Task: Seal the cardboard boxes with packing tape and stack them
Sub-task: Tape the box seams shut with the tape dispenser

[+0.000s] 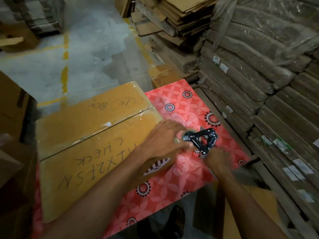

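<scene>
A large closed cardboard box (pixel 89 140) with black handwriting lies on a table covered in a red flowered cloth (pixel 183 107). Clear tape runs along its centre seam. A black tape dispenser (pixel 202 140) sits just off the box's right edge, above the cloth. My right hand (pixel 218 161) grips the dispenser's handle from below. My left hand (pixel 164 138) rests at the box's right edge with its fingers reaching to the dispenser's roller end; motion blur hides whether they pinch the tape.
Wrapped bundles of flat cardboard (pixel 269 83) are stacked high on the right. Loose flattened cartons (pixel 174 18) pile up behind the table. More boxes (pixel 12 107) stand at the left. Grey floor with yellow lines (pixel 64 75) lies beyond the table.
</scene>
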Motion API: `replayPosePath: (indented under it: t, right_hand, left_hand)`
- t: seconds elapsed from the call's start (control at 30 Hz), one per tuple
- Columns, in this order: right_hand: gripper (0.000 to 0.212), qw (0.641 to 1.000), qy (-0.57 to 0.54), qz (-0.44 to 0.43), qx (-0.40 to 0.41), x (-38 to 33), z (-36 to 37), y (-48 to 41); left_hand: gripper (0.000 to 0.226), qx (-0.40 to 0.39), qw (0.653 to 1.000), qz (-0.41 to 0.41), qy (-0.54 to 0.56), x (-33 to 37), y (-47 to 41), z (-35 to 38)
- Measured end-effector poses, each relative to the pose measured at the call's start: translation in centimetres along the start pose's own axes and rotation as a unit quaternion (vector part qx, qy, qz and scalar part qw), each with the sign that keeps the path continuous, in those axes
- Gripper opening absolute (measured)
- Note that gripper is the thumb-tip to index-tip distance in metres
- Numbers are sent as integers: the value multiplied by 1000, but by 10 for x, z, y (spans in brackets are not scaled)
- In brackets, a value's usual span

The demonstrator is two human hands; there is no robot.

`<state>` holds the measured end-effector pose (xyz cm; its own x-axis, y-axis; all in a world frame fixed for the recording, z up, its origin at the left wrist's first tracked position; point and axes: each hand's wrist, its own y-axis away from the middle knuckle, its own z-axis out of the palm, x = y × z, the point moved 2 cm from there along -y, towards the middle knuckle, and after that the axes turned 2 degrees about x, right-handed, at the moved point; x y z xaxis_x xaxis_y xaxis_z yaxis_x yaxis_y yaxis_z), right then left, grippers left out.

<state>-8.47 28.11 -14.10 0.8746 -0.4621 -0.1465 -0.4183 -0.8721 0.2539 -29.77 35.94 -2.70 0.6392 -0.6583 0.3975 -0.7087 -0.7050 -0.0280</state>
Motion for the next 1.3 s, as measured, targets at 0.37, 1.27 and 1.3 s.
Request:
replayPosePath:
  t: [0.37, 1.27, 1.3]
  right_hand:
    - [29, 916, -192, -339, 96, -266, -124, -81]
    - [66, 964, -57, -258, 18, -195, -77, 11]
    - [66, 964, -56, -258, 18, -193, -76, 9]
  left_hand:
    - [55, 81, 978, -188, -33, -171, -63, -82]
    - [59, -22, 986, -78, -144, -121, -21, -47]
    - [58, -1, 988, -65, -141, -112, -9, -42]
